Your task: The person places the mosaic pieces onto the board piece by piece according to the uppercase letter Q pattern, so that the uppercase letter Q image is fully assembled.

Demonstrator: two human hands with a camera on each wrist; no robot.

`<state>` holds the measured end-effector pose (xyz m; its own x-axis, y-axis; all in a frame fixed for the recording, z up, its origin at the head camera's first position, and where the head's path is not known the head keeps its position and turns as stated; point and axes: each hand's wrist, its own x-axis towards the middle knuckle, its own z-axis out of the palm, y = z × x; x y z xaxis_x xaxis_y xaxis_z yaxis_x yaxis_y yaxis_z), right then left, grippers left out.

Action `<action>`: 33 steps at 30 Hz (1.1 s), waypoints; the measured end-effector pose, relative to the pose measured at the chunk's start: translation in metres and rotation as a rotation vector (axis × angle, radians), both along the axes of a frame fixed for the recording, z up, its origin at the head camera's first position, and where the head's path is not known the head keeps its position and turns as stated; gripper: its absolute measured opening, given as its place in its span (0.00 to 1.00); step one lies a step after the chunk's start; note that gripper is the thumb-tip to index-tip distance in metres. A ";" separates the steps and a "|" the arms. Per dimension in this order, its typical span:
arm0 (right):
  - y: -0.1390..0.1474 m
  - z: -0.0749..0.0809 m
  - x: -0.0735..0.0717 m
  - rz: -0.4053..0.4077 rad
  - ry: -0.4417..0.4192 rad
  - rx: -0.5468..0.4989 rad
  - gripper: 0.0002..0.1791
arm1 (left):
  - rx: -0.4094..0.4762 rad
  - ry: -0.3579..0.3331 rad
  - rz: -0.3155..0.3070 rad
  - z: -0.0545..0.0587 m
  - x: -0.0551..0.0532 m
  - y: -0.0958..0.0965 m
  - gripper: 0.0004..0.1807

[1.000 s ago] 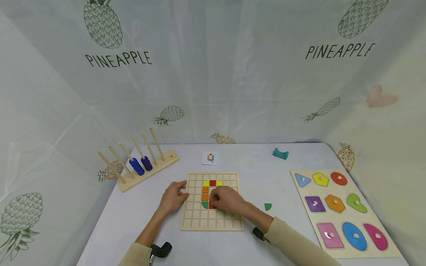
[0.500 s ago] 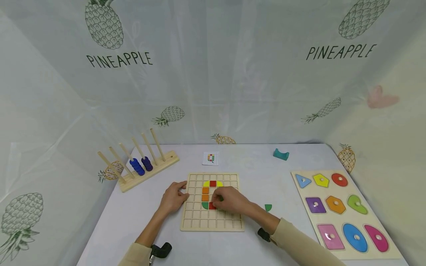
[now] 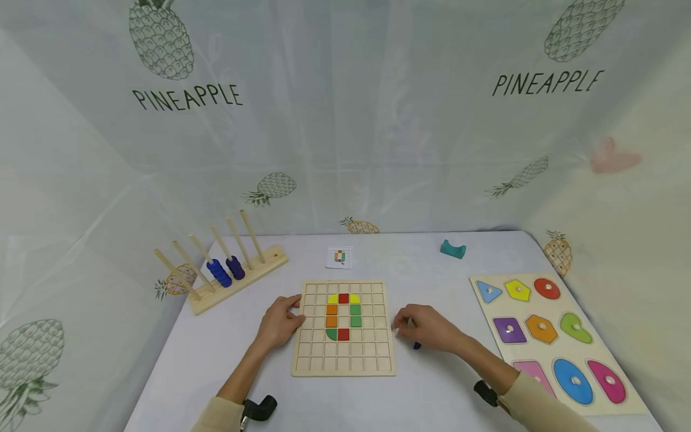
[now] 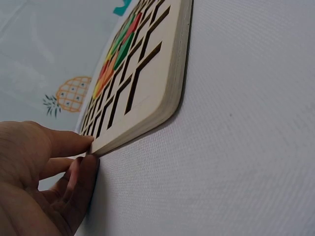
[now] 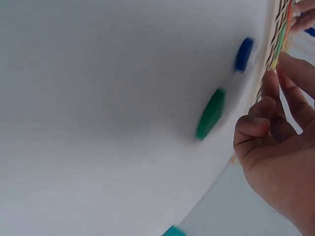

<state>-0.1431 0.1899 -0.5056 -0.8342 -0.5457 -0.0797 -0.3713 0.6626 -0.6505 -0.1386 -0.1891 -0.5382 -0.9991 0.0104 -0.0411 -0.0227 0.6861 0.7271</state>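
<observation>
A wooden grid board [image 3: 317, 363] carries colored tiles in a ring: yellow corners, red squares, orange squares [image 3: 332, 315], green squares [image 3: 355, 315] and a green rounded corner at lower left. My left hand [image 3: 279, 322] touches the board's left edge with thumb and finger; the left wrist view shows the fingertips [image 4: 88, 141] right at that edge. Right of the board, my right hand [image 3: 429, 327] is over the table with loosely bent fingers and no piece visible in them. Nearby lie a green piece [image 5: 211, 114], hidden by the hand in the head view, and a small blue piece [image 5: 243, 55].
A pattern card [image 3: 339, 257] lies behind the board. At the back left stands a wooden peg rack [image 3: 275, 257] with blue and purple rings. A teal curved block [image 3: 453, 249] sits at back right, and a knobbed shape puzzle [image 3: 518, 306] lies along the right side.
My right hand has moved right, off the board to the table beside it. Two green squares now show in the ring's right side where the hand was. The left hand stays put.
</observation>
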 end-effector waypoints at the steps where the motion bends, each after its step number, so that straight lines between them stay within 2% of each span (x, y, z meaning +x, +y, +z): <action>1: 0.008 -0.001 0.001 -0.014 0.009 0.007 0.06 | -0.001 0.002 -0.001 0.000 0.000 0.000 0.31; 7: 0.049 -0.008 0.004 -0.092 0.014 0.052 0.11 | -0.006 0.017 -0.008 0.001 0.000 -0.002 0.31; 13: 0.073 -0.016 0.004 -0.101 -0.020 0.061 0.15 | 0.005 0.023 -0.002 -0.001 0.001 -0.001 0.31; 21: 0.081 -0.018 0.004 -0.083 -0.054 0.030 0.12 | 0.000 0.019 0.000 -0.001 0.002 -0.001 0.31; 33: 0.080 -0.015 0.005 -0.015 -0.044 -0.003 0.11 | 0.014 0.029 -0.006 -0.001 0.003 -0.001 0.31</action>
